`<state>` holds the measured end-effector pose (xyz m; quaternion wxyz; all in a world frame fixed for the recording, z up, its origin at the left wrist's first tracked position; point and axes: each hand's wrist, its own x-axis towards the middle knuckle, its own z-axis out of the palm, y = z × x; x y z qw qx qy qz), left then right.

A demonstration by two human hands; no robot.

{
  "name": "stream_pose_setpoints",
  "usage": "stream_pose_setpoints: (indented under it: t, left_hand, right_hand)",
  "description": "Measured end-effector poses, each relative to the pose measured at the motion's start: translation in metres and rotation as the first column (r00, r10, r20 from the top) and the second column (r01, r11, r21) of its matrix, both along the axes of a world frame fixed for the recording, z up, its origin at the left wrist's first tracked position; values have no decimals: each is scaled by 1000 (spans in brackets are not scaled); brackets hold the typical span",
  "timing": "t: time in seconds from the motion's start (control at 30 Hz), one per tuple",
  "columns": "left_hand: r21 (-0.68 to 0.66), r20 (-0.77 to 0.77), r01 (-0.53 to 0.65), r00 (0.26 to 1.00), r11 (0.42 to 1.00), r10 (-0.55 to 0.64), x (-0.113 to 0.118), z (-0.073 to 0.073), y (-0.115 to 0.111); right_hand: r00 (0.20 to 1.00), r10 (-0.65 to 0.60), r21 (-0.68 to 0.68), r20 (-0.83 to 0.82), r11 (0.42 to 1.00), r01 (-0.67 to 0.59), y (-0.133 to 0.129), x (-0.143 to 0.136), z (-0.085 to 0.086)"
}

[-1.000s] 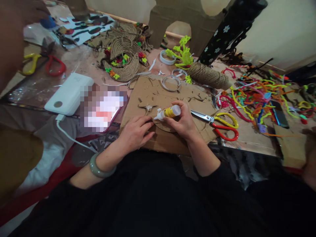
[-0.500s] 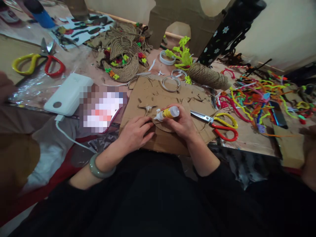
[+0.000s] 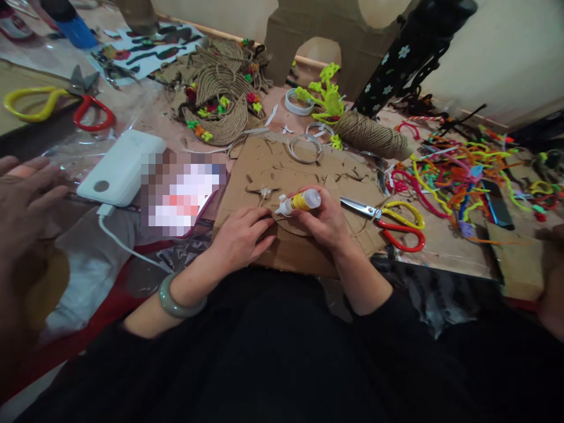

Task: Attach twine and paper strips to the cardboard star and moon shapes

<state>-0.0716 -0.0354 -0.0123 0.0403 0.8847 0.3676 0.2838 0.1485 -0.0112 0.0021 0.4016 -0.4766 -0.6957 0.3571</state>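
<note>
White and yellow, the small bottle [image 3: 302,202] is pointing toward the left hand [image 3: 244,236]; I am gripping it through the right hand [image 3: 328,222]. The left is resting on cardboard [image 3: 267,157], whether pinching anything I cannot tell. Scissors [image 3: 378,214] are lying beside the right hand.

Over here the camera rides on the person's head, facing forward and down, close above the hands [image 3: 242,238]; its view takes in dark clothing [image 3: 282,352] on their near side, the tabletop [image 3: 445,252] around them, and the wall [image 3: 493,64] beyond.
</note>
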Motion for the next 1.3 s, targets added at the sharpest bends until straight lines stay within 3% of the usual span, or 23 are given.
stream_pose_setpoints:
  t: [0.43,1.3]
  left_hand:
    - [-6,-2,-2,1000,1000,2,0,-1,0]
    - [-72,-3,-14,1000,997,14,0,-1,0]
  right_hand:
    - [992,-102,36,71,994,99,-2,-4,12]
    - [998,-62,90,30,994,59,-2,-8,10]
